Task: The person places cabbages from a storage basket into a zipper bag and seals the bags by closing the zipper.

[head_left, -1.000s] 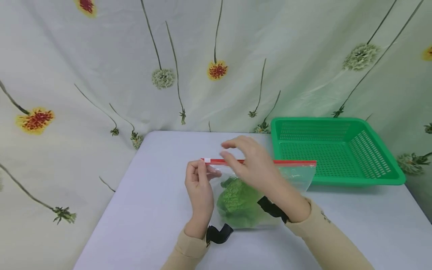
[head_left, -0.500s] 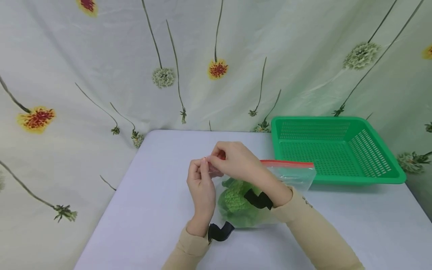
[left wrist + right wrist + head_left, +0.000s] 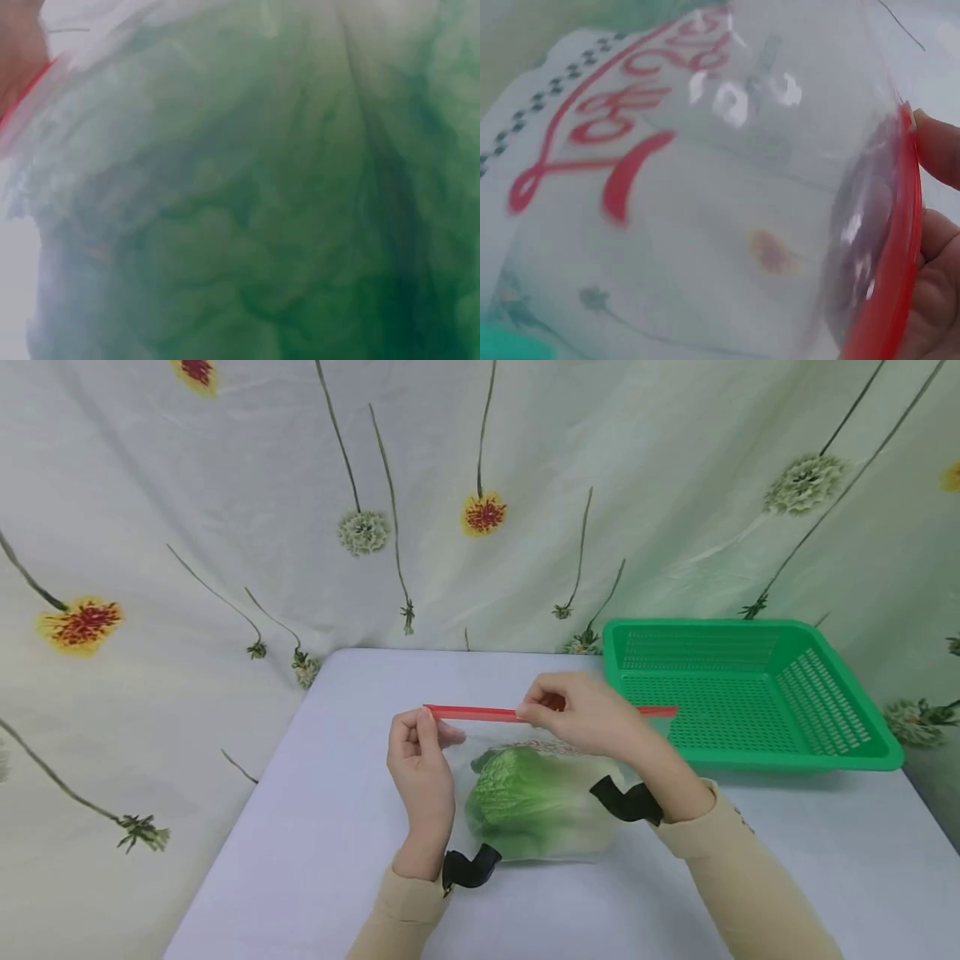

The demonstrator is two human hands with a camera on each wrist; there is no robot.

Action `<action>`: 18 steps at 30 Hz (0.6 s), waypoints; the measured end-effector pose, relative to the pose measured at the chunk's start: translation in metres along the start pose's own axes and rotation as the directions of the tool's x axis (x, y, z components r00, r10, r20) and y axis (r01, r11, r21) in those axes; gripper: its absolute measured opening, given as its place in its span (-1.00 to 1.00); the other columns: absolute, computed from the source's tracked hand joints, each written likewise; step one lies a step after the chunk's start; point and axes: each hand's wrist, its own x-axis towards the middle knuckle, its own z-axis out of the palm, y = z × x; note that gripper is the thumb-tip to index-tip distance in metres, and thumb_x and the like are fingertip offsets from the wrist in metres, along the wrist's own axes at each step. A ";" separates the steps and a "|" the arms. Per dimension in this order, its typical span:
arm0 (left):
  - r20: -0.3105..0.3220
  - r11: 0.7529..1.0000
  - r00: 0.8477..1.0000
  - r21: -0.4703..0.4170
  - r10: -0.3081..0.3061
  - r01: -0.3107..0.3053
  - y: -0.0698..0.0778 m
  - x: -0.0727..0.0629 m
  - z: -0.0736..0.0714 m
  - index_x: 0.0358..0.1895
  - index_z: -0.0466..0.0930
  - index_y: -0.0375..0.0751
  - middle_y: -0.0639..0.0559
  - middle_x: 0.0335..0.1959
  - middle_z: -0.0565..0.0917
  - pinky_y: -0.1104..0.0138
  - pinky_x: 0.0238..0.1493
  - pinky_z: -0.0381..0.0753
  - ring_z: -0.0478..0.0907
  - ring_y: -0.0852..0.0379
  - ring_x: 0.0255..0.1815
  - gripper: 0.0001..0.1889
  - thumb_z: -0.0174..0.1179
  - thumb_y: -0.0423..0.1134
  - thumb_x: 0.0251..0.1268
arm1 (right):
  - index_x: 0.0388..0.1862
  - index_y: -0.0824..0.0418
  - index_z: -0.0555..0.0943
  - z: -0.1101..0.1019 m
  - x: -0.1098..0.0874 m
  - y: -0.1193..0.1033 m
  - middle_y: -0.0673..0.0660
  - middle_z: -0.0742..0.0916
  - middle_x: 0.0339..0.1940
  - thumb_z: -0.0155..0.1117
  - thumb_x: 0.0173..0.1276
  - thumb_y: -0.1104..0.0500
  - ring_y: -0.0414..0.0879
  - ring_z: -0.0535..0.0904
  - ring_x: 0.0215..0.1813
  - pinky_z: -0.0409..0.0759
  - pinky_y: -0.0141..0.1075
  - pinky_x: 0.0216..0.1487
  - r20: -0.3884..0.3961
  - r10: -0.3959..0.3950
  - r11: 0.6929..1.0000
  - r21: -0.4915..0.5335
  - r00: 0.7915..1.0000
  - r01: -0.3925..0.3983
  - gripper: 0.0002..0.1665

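Observation:
A clear zip bag (image 3: 459, 756) with a red zip strip (image 3: 480, 713) along its top holds a Chinese cabbage (image 3: 525, 802), green leaves to the left and pale stem to the right. My left hand (image 3: 423, 768) pinches the strip's left end, with fingertips showing behind the film. Farther right, my right hand (image 3: 585, 714) pinches the strip near its middle; its fingers hide the white slider. Blurred cabbage leaves (image 3: 300, 225) fill the left wrist view. Red lettering (image 3: 622, 112) marks the bag in the right wrist view, where fingers (image 3: 941, 146) meet the strip.
A green plastic basket (image 3: 873, 739) with perforated sides stands at the back right of the white-covered table (image 3: 315, 827). Part of the bag's right end overlaps it in the head view. A flower-printed cloth (image 3: 420, 485) hangs behind the table.
My right hand came down to the strip's left end, pinched there, then slid right along it. My left hand kept its pinch and shifted slightly left with the bag.

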 end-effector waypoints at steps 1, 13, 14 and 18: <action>-0.010 1.000 1.000 -0.004 -0.007 0.006 -0.001 0.002 -0.003 -0.29 0.40 -0.48 0.21 -0.57 0.58 0.41 -0.23 0.63 0.62 0.27 -0.54 -0.70 -0.02 -0.24 0.55 | -0.24 0.09 0.68 -0.005 -0.004 0.005 0.03 0.70 -0.34 0.21 0.45 0.08 -0.10 0.50 -0.32 0.49 -0.26 -0.26 -0.004 0.010 1.000 -0.001 1.000 -0.010 -0.85; -0.110 0.999 0.993 -0.011 -0.037 0.036 -0.005 0.012 -0.022 -0.35 0.46 -0.18 0.19 -0.59 0.59 0.41 -0.27 0.65 0.61 0.27 -0.55 -0.78 0.01 -0.22 0.54 | -0.20 0.04 0.69 -0.047 -0.054 0.053 -0.01 0.70 -0.25 0.22 0.44 -0.09 -0.09 0.50 -0.18 0.48 -0.27 -0.24 -0.139 0.109 0.987 -0.099 0.984 -0.123 -0.74; -0.113 0.999 0.993 -0.011 -0.036 0.035 -0.005 0.013 -0.022 -0.35 0.46 -0.18 0.19 -0.59 0.59 0.41 -0.28 0.65 0.61 0.28 -0.55 -0.78 0.01 -0.22 0.54 | -0.19 0.04 0.69 -0.049 -0.057 0.056 -0.01 0.71 -0.25 0.21 0.44 -0.09 -0.09 0.51 -0.17 0.48 -0.28 -0.24 -0.149 0.110 0.986 -0.107 0.983 -0.127 -0.74; -0.101 0.999 0.994 -0.013 -0.040 0.039 -0.005 0.013 -0.024 -0.34 0.45 -0.18 0.18 -0.57 0.59 0.41 -0.29 0.66 0.61 0.27 -0.53 -0.79 0.01 -0.22 0.54 | -0.20 0.00 0.69 -0.052 -0.065 0.062 -0.04 0.72 -0.26 0.21 0.45 -0.09 -0.11 0.55 -0.15 0.50 -0.30 -0.21 -0.184 0.115 0.983 -0.119 0.976 -0.138 -0.76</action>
